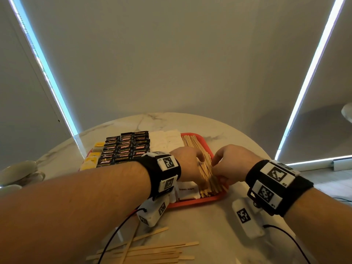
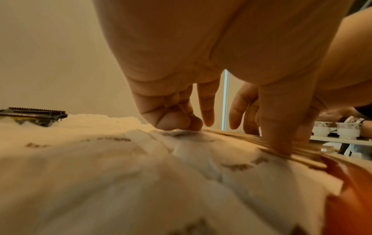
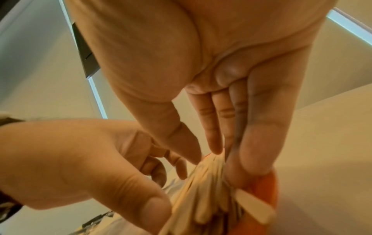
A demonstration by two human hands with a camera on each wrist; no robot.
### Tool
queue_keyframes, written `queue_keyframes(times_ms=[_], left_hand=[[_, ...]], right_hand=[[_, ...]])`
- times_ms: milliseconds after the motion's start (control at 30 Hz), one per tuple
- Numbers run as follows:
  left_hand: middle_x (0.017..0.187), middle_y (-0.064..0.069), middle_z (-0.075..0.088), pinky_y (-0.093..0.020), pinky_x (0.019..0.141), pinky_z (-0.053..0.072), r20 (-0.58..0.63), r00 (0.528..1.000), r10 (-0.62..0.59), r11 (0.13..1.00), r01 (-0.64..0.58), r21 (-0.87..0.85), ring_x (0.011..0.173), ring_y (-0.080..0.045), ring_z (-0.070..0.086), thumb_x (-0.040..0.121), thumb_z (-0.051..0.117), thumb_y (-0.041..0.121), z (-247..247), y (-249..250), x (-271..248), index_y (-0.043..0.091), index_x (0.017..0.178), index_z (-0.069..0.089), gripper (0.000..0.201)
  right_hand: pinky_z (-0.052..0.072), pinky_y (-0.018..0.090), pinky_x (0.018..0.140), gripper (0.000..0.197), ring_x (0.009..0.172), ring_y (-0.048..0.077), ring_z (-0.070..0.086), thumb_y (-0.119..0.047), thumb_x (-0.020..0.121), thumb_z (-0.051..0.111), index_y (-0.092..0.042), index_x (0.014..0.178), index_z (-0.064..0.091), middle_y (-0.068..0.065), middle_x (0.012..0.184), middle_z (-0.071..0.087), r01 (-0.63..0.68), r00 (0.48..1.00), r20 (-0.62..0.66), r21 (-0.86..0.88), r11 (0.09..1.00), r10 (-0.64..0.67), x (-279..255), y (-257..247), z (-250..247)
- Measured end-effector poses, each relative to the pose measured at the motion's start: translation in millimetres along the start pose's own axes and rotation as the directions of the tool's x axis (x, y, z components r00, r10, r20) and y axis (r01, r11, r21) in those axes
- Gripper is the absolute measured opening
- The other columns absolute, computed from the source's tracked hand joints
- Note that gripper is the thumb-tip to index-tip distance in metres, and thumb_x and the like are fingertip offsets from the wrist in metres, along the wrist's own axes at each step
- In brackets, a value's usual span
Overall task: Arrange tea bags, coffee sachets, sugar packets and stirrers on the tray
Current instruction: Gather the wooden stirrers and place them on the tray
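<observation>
An orange tray (image 1: 190, 203) on the marble table holds yellow tea bags (image 1: 90, 161), black coffee sachets (image 1: 125, 149), white sugar packets (image 1: 165, 141), brown sugar packets (image 1: 187, 191) and a row of wooden stirrers (image 1: 192, 143) along its right side. Both hands are on the near end of that row. My left hand (image 1: 198, 166) presses its thumb (image 2: 281, 135) onto the stirrers (image 2: 302, 152), and its curled little finger rests on the sugar packets (image 2: 100, 159). My right hand (image 1: 219, 168) lays straight fingers (image 3: 255, 143) against the right edge of the stirrers (image 3: 207, 182).
Several loose stirrers (image 1: 152, 252) lie on the table close to me, in front of the tray. Cups and saucers (image 1: 19, 172) stand at the table's left edge. Cables run from both wrist units across the near table. Grey blinds hang behind the table.
</observation>
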State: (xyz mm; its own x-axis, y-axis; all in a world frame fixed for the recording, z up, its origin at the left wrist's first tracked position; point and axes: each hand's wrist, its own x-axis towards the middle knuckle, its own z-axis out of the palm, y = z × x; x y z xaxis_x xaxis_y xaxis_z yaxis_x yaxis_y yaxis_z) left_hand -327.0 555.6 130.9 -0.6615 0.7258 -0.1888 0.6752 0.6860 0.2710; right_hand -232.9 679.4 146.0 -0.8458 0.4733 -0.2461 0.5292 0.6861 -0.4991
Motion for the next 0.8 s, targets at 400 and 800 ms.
queue_keyframes(times_ms=[400,800], left_hand=[[0.115,0.004,0.066,-0.034,0.086,0.059,-0.035,0.999,-0.011,1.0,0.011,-0.004,0.102,-0.015,0.063,0.075,0.087,0.056,4.9,0.5,2.0,0.027,0.131,0.062,0.068],[0.119,0.005,0.064,-0.031,0.086,0.056,0.004,1.0,-0.026,0.999,0.026,-0.043,0.107,-0.016,0.062,0.074,0.092,0.043,-3.9,2.6,-1.8,0.026,0.135,0.063,0.07]], right_hand=[[0.065,0.035,0.076,0.018,0.076,0.013,0.076,-0.018,0.087,0.075,-0.025,0.103,0.07,0.0,0.088,0.076,-0.005,0.997,0.075,0.065,0.998,0.001,-5.5,7.4,-2.8],[0.055,0.032,0.096,0.084,0.115,0.019,0.058,-0.025,0.082,0.082,-0.032,0.151,0.035,-0.001,0.133,0.059,0.198,0.971,0.196,-0.333,0.922,-0.138,-15.0,8.7,-3.4]])
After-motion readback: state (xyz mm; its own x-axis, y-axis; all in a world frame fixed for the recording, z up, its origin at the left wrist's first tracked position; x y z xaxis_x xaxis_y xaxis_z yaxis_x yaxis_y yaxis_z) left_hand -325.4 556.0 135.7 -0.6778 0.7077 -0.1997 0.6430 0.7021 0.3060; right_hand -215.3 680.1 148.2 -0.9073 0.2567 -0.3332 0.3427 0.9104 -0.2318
